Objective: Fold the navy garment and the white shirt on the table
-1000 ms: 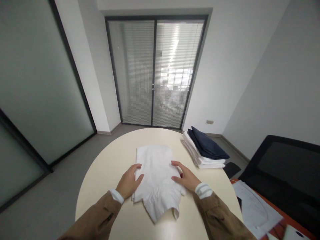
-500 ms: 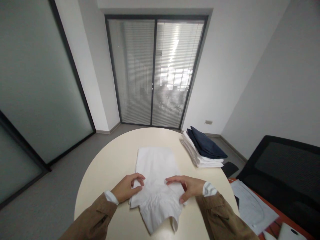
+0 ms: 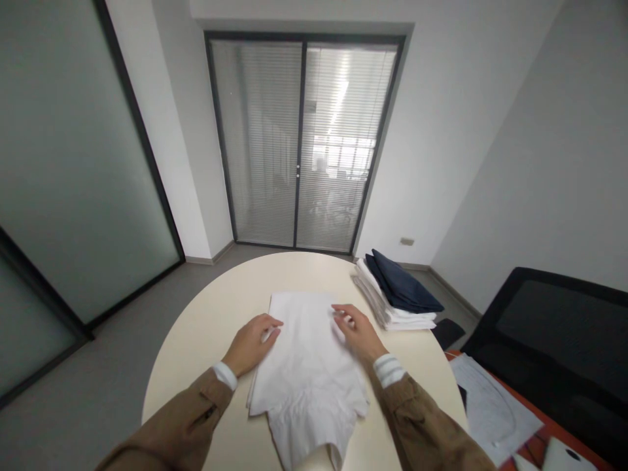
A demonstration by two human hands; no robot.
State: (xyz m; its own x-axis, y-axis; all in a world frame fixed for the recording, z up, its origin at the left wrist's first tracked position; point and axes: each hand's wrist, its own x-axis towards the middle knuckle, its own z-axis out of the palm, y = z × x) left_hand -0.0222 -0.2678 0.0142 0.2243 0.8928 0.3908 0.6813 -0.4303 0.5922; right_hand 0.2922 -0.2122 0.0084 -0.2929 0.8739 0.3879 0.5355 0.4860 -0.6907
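Observation:
A white cloth garment (image 3: 307,353) lies folded lengthwise on the round cream table (image 3: 196,340) in front of me. Its far end is straight and flat; the near part is gathered and wrinkled, with a narrower piece hanging toward me. At the garment's left edge is my left hand (image 3: 252,343), thumb and fingers curved and a little apart. My right hand (image 3: 360,333) is over the far right edge, fingers bent and loosely spread, slightly blurred. Neither hand visibly grips the cloth, and whether the fingertips touch it is hard to see.
At the table's far right edge sits a stack of folded white cloths (image 3: 392,319) with dark navy folded cloth (image 3: 402,284) on top. A black mesh chair (image 3: 549,347) stands to the right. Near it, papers (image 3: 490,405) lie on an orange-red surface. Glass doors (image 3: 299,144) are beyond.
Both hands have moved away from me along the garment, from its gathered part to the far half. The garment's side edges near the gathers now lie more spread out.

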